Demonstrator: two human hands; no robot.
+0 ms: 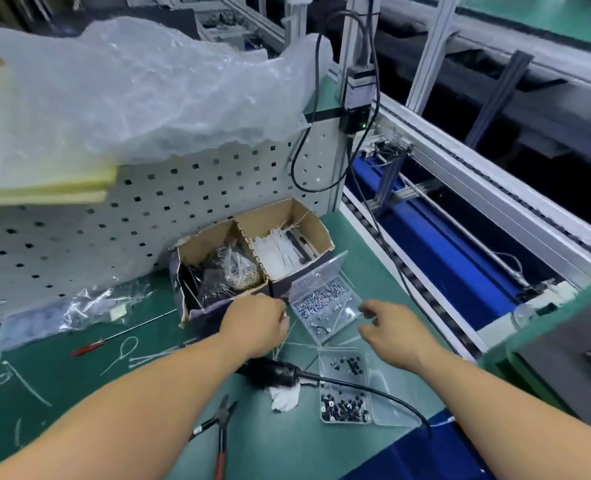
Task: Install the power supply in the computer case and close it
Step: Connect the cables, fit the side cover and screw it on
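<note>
A green workbench (79, 393) backed by a white pegboard (79, 237), a conveyor line (495, 209) behind. Both hands, left hand (256, 323) and right hand (391, 332), hover loosely curled over an open screw box (325, 303); whether either holds anything cannot be told.

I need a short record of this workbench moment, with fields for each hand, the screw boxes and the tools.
left hand: fingers curled, at the cardboard box
right hand: over the silver screw box
black screw box: lid open
cardboard box: white cable ties in right compartment
tools: pliers, red screwdriver
</note>
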